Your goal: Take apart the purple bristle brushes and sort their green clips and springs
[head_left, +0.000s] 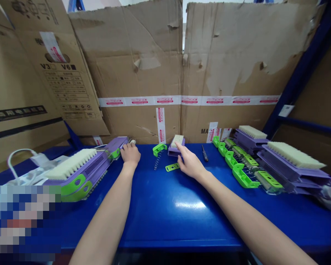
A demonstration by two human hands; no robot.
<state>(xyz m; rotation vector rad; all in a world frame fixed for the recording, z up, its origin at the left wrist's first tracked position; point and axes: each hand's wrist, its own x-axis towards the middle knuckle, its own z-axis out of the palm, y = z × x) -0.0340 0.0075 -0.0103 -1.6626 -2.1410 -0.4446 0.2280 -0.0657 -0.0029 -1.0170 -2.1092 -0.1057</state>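
Rough, creased cardboard sheets point(143, 81) with torn patches stand behind a smooth, glossy blue tabletop point(160, 213). At the right, stacked purple brush bodies point(295, 173) carry thick, cream, fibrous pads; at the left lies a long purple brush point(74, 163) with ridged cream bristles and rounded green ends. The right hand point(191, 162) reaches forward, index finger extended over the small brush block and thumb apart from it; whether it grips cannot be told. The left hand point(131, 152) curls at the end of a purple body point(116, 142), its fingertips hidden, so its grip cannot be told either. The small brush block point(174, 150) sits near the tabletop's back edge, left of the right hand: a boxy purple body topped by pale rows of bristles. Beside it are a curved green end piece point(157, 149), a flat, perforated green plate point(168, 169), a slim dark tool point(205, 154) and a thin coiled wire spring point(157, 161).
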